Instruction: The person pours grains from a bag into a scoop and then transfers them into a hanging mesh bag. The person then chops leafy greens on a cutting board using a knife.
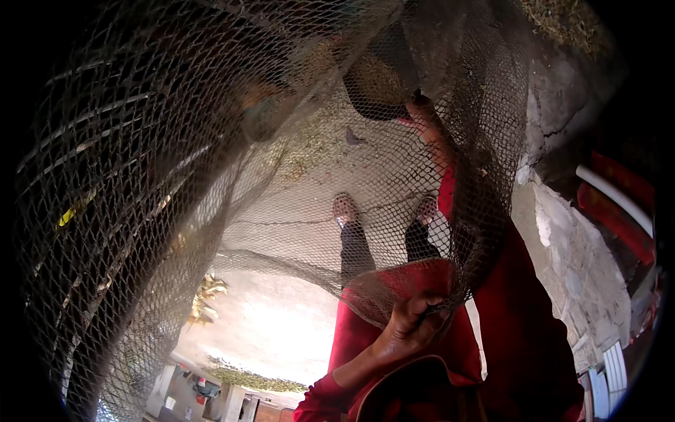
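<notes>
A brown mesh net [316,174] hangs across most of the view, in front of my legs and feet. Low in the middle, my left hand [419,319] grips a gathered edge of this net. My right hand [426,118] shows through the mesh further up, its arm in a red sleeve. It is at the lower right edge of a dark container [364,103] with brown, grain-like material inside. Mesh and shadow hide its fingers, so whether it grips the rim or the net is unclear.
Cracked concrete [295,211] lies under my feet, with scattered plant bits. A broken stone or concrete edge [575,274] runs along the right, beside a red object with a white pipe [614,200]. Dry husks [208,295] lie at left; bare sticks [100,285] show behind the net.
</notes>
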{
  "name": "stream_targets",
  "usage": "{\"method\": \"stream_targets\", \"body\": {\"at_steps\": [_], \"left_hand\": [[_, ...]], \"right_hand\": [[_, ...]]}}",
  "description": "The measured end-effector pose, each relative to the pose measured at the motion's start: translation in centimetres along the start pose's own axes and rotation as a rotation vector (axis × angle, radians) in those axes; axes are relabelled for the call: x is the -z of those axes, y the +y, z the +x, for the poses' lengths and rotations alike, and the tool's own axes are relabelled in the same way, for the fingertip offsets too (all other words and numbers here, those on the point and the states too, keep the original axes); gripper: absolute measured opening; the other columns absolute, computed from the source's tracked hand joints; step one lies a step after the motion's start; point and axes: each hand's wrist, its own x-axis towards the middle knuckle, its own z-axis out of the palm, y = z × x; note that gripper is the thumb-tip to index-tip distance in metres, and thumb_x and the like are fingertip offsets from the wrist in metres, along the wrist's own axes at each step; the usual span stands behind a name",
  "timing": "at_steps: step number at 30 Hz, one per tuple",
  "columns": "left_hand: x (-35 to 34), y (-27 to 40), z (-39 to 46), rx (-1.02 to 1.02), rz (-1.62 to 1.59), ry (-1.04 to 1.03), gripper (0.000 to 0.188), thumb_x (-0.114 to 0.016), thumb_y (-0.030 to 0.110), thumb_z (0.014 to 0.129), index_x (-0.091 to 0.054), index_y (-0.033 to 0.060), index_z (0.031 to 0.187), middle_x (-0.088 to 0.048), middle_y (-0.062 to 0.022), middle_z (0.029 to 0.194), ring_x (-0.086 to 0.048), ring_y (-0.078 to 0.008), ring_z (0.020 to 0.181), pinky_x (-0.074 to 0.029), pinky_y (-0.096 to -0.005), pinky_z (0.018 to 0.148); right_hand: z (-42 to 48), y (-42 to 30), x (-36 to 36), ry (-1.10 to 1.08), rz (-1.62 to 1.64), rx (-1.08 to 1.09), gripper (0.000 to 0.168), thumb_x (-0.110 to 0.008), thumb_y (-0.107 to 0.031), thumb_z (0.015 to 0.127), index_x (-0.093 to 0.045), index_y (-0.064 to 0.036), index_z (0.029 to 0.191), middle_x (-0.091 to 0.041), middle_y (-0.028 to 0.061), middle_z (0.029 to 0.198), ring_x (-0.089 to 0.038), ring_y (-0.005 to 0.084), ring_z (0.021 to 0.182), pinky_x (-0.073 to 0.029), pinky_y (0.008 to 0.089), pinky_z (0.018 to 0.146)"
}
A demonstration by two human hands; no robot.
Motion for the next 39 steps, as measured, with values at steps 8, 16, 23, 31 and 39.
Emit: {"method": "stream_targets", "body": {"at_steps": [8, 16, 23, 31, 39], "left_hand": [[0.2, -0.2, 0.1, -0.02, 0.072, -0.007, 0.019, -0.05, -0.003, 0.086, -0.049, 0.0027, 0.105, -0.055, -0.0015, 0.076, -0.049, -0.0046, 0.063, -0.042, -0.0207, 0.055], [0.3, -0.2, 0.3, -0.011, 0.058, -0.014, 0.022, -0.05, -0.003, 0.086, -0.049, 0.0036, 0.107, -0.055, -0.0029, 0.077, -0.051, -0.0059, 0.066, -0.043, -0.0212, 0.056], [0.7, -2.0, -0.7, -0.255, 0.463, 0.006, 0.022, -0.057, -0.01, 0.078, -0.053, -0.0001, 0.098, -0.052, -0.0109, 0.097, -0.056, -0.0145, 0.074, -0.045, -0.0242, 0.057], [0.2, -0.3, -0.6, -0.249, 0.51, 0.052, 0.019, -0.053, -0.006, 0.083, -0.053, 0.0006, 0.1, -0.058, -0.008, 0.082, -0.057, -0.0124, 0.072, -0.046, -0.0239, 0.062], [0.3, 3.2, -0.1, -0.104, 0.236, 0.113, 0.019, -0.055, 0.0, 0.085, -0.053, 0.0015, 0.103, -0.06, -0.007, 0.088, -0.056, -0.0115, 0.079, -0.045, -0.0243, 0.07]], "right_hand": [[0.1, 0.5, 0.1, 0.024, -0.038, -0.031, 0.047, -0.058, -0.018, 0.081, -0.043, -0.004, 0.123, -0.051, 0.0109, 0.113, -0.054, 0.0245, 0.093, -0.048, 0.044, 0.073], [-0.3, 1.1, -0.3, 0.001, -0.083, -0.075, 0.044, -0.056, -0.016, 0.081, -0.044, -0.004, 0.122, -0.052, 0.0102, 0.11, -0.055, 0.0232, 0.089, -0.048, 0.0417, 0.07], [-1.9, 2.4, -0.2, -0.005, -0.136, -0.119, 0.042, -0.055, -0.015, 0.082, -0.045, -0.004, 0.121, -0.053, 0.0096, 0.108, -0.056, 0.0221, 0.086, -0.049, 0.0396, 0.068], [-8.1, 2.2, -1.2, -0.024, -0.216, -0.207, 0.04, -0.053, -0.014, 0.082, -0.045, -0.004, 0.121, -0.054, 0.0088, 0.106, -0.057, 0.0208, 0.083, -0.05, 0.0372, 0.065], [-16.3, 1.2, -4.0, -0.074, -0.306, -0.279, 0.038, -0.051, -0.012, 0.083, -0.046, -0.005, 0.12, -0.055, 0.0081, 0.104, -0.058, 0.0195, 0.079, -0.051, 0.0348, 0.062]]}}
